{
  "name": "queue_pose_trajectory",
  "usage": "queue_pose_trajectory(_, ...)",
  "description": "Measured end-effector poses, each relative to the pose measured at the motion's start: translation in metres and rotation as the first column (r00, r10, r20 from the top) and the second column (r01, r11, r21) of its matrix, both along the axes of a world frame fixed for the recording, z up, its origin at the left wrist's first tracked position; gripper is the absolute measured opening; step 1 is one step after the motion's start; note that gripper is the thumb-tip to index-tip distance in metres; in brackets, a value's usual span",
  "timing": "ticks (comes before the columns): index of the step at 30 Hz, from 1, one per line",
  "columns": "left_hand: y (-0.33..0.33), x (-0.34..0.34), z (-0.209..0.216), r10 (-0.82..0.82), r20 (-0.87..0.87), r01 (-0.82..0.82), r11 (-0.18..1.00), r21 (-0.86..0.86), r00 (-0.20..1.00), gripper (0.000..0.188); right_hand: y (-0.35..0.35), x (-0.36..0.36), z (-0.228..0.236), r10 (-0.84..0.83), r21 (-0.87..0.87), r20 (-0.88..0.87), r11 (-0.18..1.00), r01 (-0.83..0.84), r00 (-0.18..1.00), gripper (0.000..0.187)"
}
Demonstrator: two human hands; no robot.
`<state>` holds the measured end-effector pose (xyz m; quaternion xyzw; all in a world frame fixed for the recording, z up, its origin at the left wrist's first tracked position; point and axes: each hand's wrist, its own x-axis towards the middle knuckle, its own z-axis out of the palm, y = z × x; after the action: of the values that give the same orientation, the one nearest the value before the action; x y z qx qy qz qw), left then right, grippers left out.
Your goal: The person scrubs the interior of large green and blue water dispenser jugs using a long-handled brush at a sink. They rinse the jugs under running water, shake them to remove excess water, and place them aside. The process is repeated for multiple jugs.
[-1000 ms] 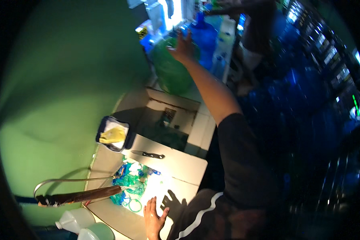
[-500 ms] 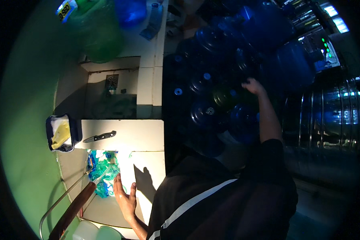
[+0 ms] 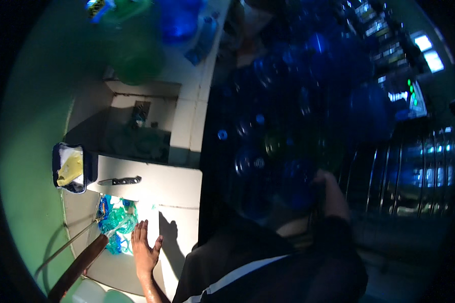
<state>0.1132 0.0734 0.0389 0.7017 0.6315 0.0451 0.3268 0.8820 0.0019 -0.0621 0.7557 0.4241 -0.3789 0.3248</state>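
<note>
Nearest me, the wooden handle slants in from the counter's lower left corner, its tip at the plastic scraps, green and blue, so it partly stands in the way there. Beside the heap, the person's left hand is spread open, thumb apart, with nothing that I can see in its fingers. Over to the right, the right hand reaches among the big blue jugs crowded beside the counter; it is too dark and blurred to tell how its fingers stand or whether they grip one. I'd judge the work partway along: scraps are already heaped up, but no jug looks lifted, and how many have been dealt with I can't tell. Beyond the heap, a knife lies unheld on a pale board, its bare blade pointing toward a dark blue tray with a yellow cloth or sponge inside. Farther off come the sunken basin, then a large green bottle and a blue one.
</note>
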Motion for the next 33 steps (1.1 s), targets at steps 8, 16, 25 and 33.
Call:
queue_pose_trajectory(8,0.015,-0.004,0.002,0.049,0.157,-0.087,0.965,0.247,0.986,0.059,0.127,-0.203,0.338,0.220,0.499,0.211,0.813,-0.299,0.952,0.051)
queue_pose_trajectory(16,-0.015,-0.011,0.086,-0.037,0.449,-0.228,0.822,0.521,0.893,0.070,0.131,-0.418,0.517,0.821,0.749,0.400,-0.036,-0.662,0.407,0.049)
queue_pose_trajectory(25,-0.080,-0.059,0.265,0.079,0.063,-0.098,0.596,0.797,0.995,0.098,0.164,-0.641,0.472,0.825,0.967,0.254,-0.230,0.110,-0.505,0.051)
queue_pose_trajectory(33,-0.114,-0.147,0.133,0.232,0.357,-0.418,0.645,0.640,0.905,0.060,0.158,-0.826,0.280,0.769,0.733,-0.362,0.584,0.349,-0.526,0.060)
